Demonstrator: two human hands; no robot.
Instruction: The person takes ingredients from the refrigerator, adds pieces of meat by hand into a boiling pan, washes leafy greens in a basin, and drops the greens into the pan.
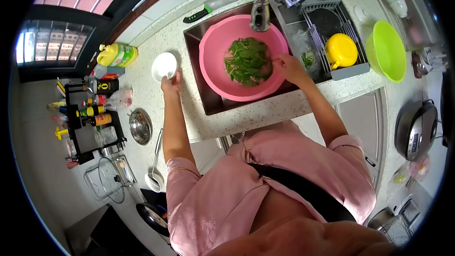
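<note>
A small white bowl is at the counter left of the sink, and my left hand grips its near rim. In the sink sits a large pink basin holding a heap of green leaves. My right hand is over the basin's right edge, beside the leaves, with its fingers bent together; whatever they may hold is too small to make out. The faucet hangs over the basin's far rim.
Behind the sink lies a knife with a black and green handle. A rack with a yellow bowl fills the right basin, beside a green bowl. Further left are a metal bowl, a ladle and a yellow bottle.
</note>
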